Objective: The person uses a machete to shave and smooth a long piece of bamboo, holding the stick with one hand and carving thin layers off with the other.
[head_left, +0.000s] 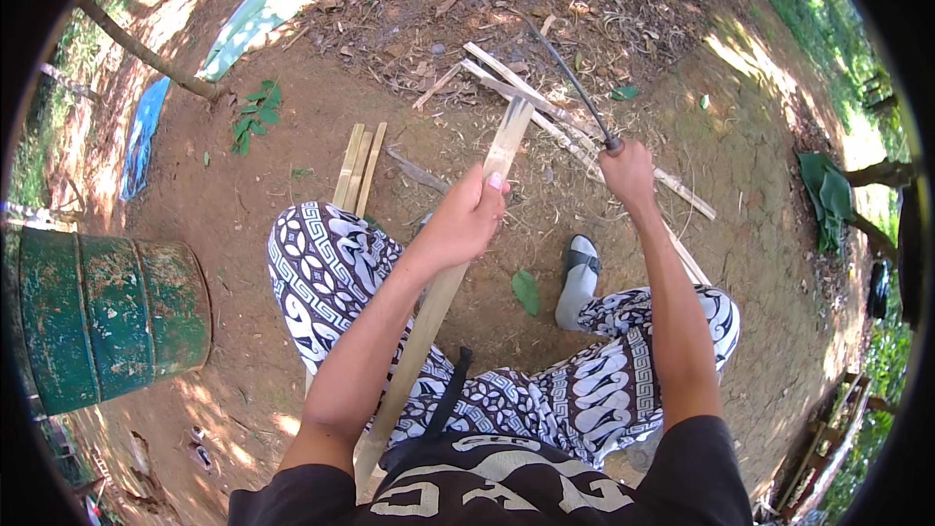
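Observation:
A long pale bamboo slat [426,331] runs from beside my waist up and away between my legs. My left hand [466,219] is wrapped round it below its far end, the thumb lying along its face. The slat's far end looks split or notched. In my closed right hand [628,172] is the handle of a machete [570,71]. Its dark, narrow blade points away and to the left, raised beyond the slat's tip and apart from it. Past both hands, several thin bamboo strips [691,197] lie crossed on the ground.
More cut bamboo slats [358,168] lie beyond my left knee. A rusty green drum [112,317] stands at the left, with a thin tree trunk [146,51] farther off. Shavings and dry leaves [623,29] litter the dirt ahead. My right foot [579,282] rests ahead, right of a green leaf [526,292].

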Demonstrator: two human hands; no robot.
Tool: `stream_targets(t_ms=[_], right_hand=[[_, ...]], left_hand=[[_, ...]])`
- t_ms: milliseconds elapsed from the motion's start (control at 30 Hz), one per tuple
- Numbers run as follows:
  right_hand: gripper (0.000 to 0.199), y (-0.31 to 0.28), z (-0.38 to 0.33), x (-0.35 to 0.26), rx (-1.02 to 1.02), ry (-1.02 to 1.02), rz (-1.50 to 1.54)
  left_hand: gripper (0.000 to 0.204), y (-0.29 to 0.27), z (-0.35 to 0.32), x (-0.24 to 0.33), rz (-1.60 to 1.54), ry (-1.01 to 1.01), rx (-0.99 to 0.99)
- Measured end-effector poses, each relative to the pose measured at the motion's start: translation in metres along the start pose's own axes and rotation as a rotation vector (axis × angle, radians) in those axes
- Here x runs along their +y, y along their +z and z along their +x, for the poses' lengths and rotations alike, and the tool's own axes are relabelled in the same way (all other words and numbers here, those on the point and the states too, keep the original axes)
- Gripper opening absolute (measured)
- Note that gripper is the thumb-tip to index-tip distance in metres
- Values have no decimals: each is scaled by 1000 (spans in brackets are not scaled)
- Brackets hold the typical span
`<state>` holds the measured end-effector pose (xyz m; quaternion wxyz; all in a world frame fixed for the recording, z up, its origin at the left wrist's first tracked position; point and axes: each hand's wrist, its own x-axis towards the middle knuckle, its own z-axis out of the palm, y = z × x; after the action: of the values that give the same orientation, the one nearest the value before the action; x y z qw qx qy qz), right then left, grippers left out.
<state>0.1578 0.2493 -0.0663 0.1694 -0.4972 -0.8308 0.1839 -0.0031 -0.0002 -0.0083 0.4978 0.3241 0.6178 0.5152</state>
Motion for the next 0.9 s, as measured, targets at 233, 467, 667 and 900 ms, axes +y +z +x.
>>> stream_targets(t_ms=[233,467,667,900], right_hand=[[19,-33,-34,-69,-122,-276,132],[12,-27,-48,-85,-141,-425,55],[10,-27,-50,-91,-129,-470,54],[14,-10,-20,-57,-254,-417,-151]], left_hand=[[33,4,2,0,30,17,45],[32,7,7,-12,255,219,106],[29,12,4,-6,271,279,110],[27,9,5,-21,535,230,139]])
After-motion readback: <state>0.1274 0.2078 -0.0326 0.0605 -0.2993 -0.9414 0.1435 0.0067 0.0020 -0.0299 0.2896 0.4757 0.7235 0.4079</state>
